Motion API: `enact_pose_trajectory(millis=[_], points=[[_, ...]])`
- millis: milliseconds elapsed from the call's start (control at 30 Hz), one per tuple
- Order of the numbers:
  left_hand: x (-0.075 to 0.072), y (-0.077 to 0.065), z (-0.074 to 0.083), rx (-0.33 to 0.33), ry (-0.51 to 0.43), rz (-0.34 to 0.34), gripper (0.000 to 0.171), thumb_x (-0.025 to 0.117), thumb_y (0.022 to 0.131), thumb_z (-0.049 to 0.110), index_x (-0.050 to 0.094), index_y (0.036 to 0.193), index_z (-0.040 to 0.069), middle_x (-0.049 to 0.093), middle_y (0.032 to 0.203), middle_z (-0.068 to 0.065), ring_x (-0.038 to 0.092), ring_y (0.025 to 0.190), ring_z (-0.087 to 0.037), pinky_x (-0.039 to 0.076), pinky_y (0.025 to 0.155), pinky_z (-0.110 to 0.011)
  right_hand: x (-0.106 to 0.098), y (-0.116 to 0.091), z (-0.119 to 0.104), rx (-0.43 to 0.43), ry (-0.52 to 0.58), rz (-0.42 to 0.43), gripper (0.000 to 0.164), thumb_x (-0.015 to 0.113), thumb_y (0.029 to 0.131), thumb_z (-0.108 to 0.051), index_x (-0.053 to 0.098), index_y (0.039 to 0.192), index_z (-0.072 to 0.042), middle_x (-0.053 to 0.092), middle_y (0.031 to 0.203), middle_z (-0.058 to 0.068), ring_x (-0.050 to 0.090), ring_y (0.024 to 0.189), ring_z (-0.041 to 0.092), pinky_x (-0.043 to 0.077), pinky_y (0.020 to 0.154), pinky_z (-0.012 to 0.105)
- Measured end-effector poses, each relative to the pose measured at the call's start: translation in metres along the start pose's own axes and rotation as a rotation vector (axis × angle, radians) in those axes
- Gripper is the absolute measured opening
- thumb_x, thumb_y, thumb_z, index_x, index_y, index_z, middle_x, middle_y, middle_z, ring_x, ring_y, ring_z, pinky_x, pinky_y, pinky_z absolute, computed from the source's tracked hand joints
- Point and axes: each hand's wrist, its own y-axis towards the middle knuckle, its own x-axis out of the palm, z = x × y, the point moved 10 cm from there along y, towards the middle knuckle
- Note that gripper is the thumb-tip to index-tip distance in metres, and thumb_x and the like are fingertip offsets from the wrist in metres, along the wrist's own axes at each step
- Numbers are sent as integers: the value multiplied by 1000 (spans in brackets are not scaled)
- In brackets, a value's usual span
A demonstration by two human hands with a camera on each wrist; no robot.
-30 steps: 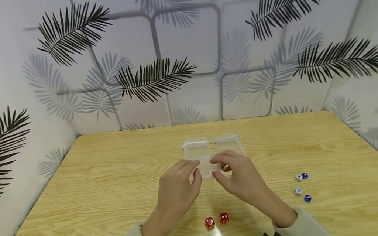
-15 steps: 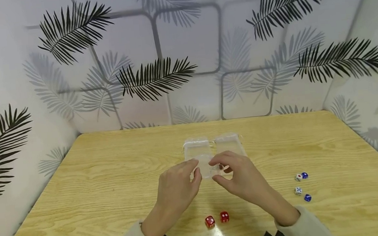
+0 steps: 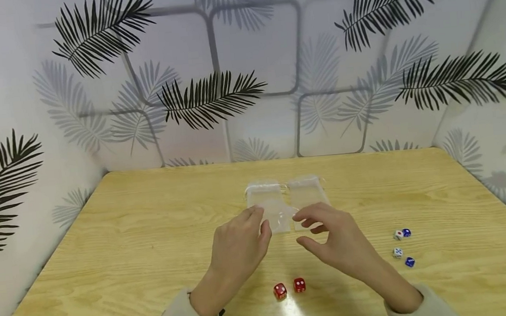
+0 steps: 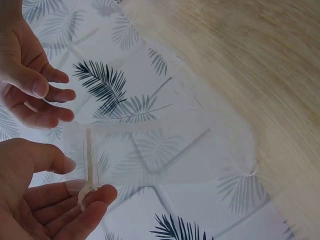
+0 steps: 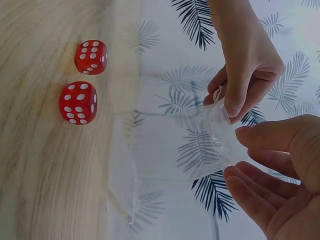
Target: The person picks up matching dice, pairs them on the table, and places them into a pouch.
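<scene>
One translucent, whitish drawstring pouch [image 5: 216, 137] is spanning from the pinching left hand [image 3: 240, 242] toward the right hand [image 3: 338, 238], fingers parted.

Wood-grain counter [image 3: 144, 246]: two red dice [image 3: 280, 291], just apart. To their right, two white dice [image 3: 398, 252], two blue dice [image 3: 410, 262]. Leaf-print backdrop [image 3: 259, 123] behind and at both sides.
</scene>
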Motion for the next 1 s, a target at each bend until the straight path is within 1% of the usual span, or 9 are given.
enact_pose_trajectory(millis=[167,333,467,533,667,733,900,1000], points=[[-1,2,-1,-9,23,-16,15,73,78,12,72,91,4,74,89,-7,67,58,-15,47,42,-22,2,-6,1,5,0,-19,34,78,72,3,67,102,-8,69,99,4,67,82,16,58,66,26],[1,2,-3,-20,7,-36,13,72,78,12,72,89,4,73,86,-6,67,60,-14,49,44,-23,9,-15,4,4,25,-47,35,78,72,2,66,103,-9,69,99,3,67,82,16,57,66,25],[3,1,-4,-23,0,-48,14,72,79,12,72,90,4,73,87,-7,68,64,-15,50,45,-23,15,-21,7,9,42,-76,35,79,71,2,66,103,-7,69,98,5,67,81,18,57,66,25],[3,1,-4,-24,2,-45,14,72,79,12,73,90,4,73,87,-7,69,65,-16,51,46,-23,19,-24,11,29,53,-109,34,78,72,1,66,104,-5,69,98,6,67,82,19,57,67,25],[2,1,-4,-24,11,-38,14,72,79,12,73,90,4,73,86,-6,69,66,-16,51,46,-23,31,-29,19,81,82,-210,32,78,75,-3,65,105,-3,69,100,8,66,84,21,57,70,25],[2,1,-4,-23,14,-35,14,72,79,13,73,90,5,73,86,-6,70,67,-16,51,46,-23,37,-31,22,90,93,-251,31,77,76,-5,65,104,-2,69,100,10,67,85,22,57,71,26],[2,1,-5,-20,-2,-31,14,72,79,13,73,90,5,74,87,-7,70,66,-17,51,46,-24,48,-35,27,103,126,-306,30,77,77,-9,66,103,-1,68,96,8,66,81,20,56,70,25],[3,1,-4,-12,-27,-32,14,72,79,13,73,91,5,74,87,-7,69,65,-17,50,45,-23,58,-40,33,149,145,-345,28,77,76,-10,67,101,-2,68,94,6,65,80,16,55,70,25]])
